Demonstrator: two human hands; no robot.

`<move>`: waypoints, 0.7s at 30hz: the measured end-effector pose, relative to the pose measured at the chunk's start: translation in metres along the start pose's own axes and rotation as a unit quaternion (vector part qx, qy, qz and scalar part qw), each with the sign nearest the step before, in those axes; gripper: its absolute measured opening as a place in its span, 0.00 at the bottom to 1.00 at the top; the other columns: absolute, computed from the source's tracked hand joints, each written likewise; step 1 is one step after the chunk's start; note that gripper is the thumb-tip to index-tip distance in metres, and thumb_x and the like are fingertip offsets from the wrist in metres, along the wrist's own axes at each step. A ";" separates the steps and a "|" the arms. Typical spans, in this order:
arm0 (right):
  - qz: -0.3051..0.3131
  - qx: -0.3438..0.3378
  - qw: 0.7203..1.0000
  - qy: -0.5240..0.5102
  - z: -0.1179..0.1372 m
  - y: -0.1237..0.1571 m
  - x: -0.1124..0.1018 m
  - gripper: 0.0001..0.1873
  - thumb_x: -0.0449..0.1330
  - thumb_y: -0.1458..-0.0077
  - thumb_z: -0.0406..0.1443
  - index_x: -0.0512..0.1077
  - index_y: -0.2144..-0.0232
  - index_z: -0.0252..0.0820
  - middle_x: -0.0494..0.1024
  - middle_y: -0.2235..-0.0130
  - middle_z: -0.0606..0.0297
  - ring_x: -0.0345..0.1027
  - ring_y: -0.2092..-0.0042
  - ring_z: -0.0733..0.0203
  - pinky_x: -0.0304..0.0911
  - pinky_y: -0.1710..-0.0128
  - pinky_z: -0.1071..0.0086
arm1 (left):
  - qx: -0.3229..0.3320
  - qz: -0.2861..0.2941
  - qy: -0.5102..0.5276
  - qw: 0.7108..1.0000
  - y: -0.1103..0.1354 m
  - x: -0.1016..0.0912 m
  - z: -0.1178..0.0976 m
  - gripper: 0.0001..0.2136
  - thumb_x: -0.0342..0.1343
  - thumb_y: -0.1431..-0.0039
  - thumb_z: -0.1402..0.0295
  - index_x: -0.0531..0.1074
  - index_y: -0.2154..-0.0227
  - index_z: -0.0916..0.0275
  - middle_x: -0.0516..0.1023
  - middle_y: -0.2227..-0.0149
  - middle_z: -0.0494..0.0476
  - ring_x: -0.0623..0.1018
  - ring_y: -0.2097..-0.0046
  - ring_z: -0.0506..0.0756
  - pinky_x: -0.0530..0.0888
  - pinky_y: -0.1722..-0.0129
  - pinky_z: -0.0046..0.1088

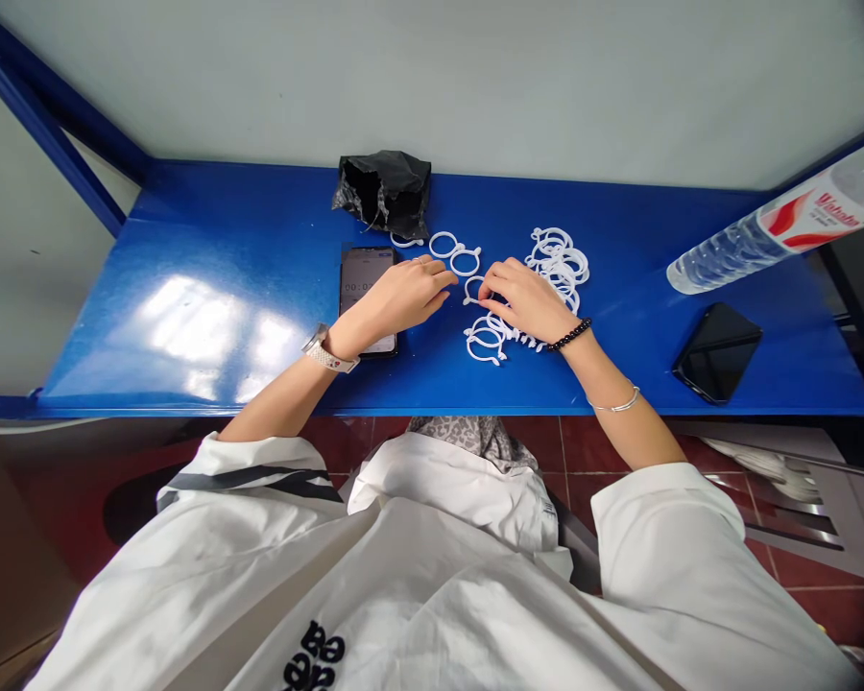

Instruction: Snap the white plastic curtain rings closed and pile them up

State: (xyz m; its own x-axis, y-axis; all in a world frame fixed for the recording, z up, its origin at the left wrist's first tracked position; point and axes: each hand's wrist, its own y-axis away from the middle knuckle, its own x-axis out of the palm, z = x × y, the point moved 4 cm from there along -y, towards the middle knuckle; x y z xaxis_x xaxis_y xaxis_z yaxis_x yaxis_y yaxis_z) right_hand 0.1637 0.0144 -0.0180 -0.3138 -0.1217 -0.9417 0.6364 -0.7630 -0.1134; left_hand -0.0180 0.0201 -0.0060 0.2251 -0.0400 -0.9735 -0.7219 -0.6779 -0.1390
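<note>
Both of my hands rest on a blue table among white plastic rings. My left hand lies with fingers together, tips pointing at a white ring between the hands. My right hand pinches that ring with curled fingers. Two linked rings lie just beyond the left fingertips. A pile of several rings sits behind the right hand, and more rings lie under and in front of it.
A phone with a lit screen lies under my left wrist. A crumpled black bag sits at the back. A dark phone lies at the right, and a water bottle lies on its side beyond it.
</note>
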 end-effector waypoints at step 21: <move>0.033 0.046 0.892 -0.449 0.024 0.004 -0.008 0.19 0.63 0.42 0.52 0.68 0.66 0.43 0.75 0.71 0.68 0.67 0.71 0.64 0.62 0.71 0.71 | -0.038 0.053 0.470 0.880 0.004 -0.020 -0.019 0.21 0.61 0.40 0.49 0.75 0.70 0.66 0.75 0.77 0.52 0.71 0.77 0.47 0.67 0.75 0.22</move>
State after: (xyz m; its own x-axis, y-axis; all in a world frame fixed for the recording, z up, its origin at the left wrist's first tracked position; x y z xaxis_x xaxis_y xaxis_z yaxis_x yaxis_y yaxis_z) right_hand 0.1518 -0.0029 -0.0035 -0.7421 -0.5955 -0.3076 0.6266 -0.7794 -0.0028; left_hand -0.0124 0.0040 0.0161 0.6268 -0.6720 -0.3943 -0.7337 -0.6794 -0.0084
